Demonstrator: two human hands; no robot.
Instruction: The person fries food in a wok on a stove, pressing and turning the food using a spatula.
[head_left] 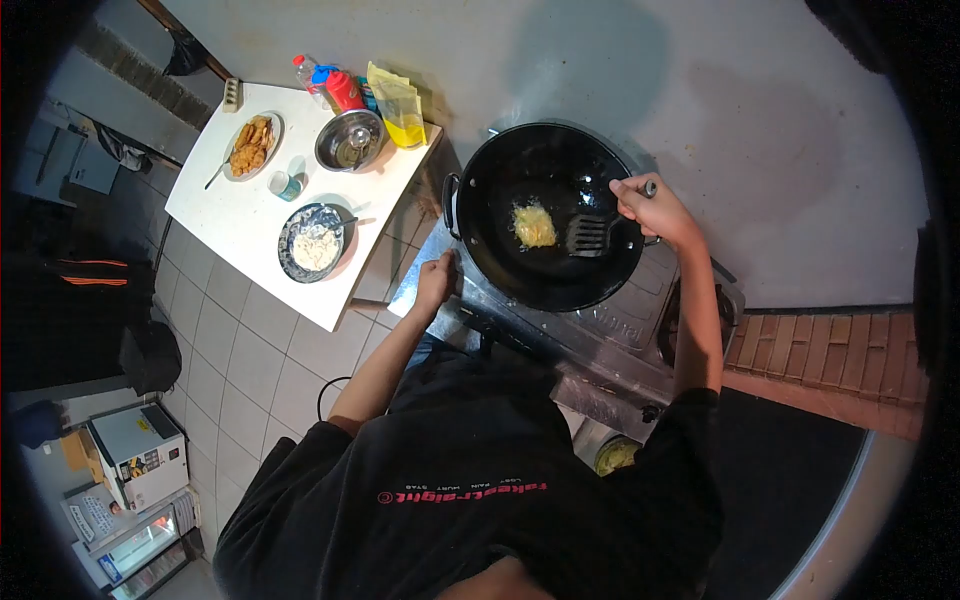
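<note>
The fritter (534,227) lies in the wok (510,277), a little left of the middle, with a pale, frothy edge around it. The right hand (655,212) has its fingers wrapped round the handle of the spatula (587,238), whose slotted blade is inside the wok, just right of the fritter and apart from it. The left hand (434,278) is beside the wok near the edge of the stove (600,325), fingers curled; I cannot tell whether they clasp anything. The likeliest trouble is hot oil: a quick shove of the blade could splash it onto the right wrist, which hangs over the rim. Pushing from one side only, with no hand on the wok's left handle (451,207), might also slide or tip the wok. The left hand risks a burn if it drifts against the metal (whether a flame is lit underneath does not show). The fritter looks soft, so a blade slipped only partway under it could tear it, and too long a wait could scorch its underside. On the tabletop (225,207), well apart, are a bowl of batter (317,250) and some fried pieces (250,148).
</note>
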